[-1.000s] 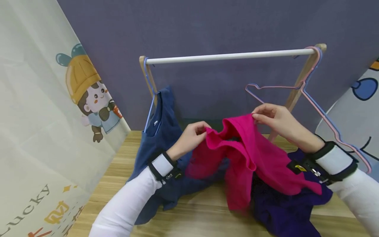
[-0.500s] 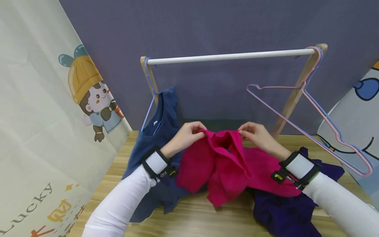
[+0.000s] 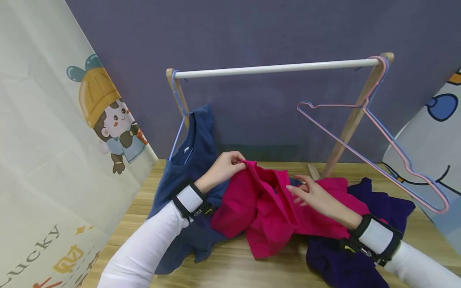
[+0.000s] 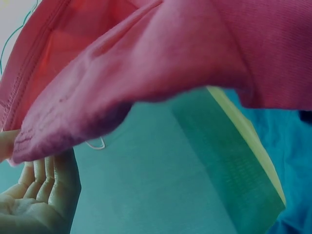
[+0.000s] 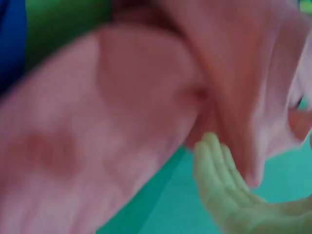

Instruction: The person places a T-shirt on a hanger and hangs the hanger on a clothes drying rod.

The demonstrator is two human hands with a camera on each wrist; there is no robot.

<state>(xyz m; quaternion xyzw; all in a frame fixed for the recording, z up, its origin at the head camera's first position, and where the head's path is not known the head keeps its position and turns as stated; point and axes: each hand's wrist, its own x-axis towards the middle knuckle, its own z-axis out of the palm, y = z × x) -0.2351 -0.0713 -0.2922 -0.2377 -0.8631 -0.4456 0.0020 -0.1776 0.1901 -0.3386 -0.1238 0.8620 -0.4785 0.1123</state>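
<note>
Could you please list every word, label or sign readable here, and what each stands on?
"Lucky": pale printed sheet, its L at the picture's edge.
"财": same sheet, in orange.
Further characters: same sheet, cut off, unreadable.
White label in the blue garment: too small.
Yellow marks on the wrist straps: too small.

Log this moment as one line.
left hand: pinches edge of pink garment | right hand: near it, holding nothing | blue garment: on hanger | purple garment: on table

Hung garment (image 3: 201,138) left on rack (image 3: 273,69); hangers (image 3: 366,103) right; held garment (image 3: 268,234) between, before rack; loose garment (image 3: 335,260) on table (image 3: 230,274), right.
</note>
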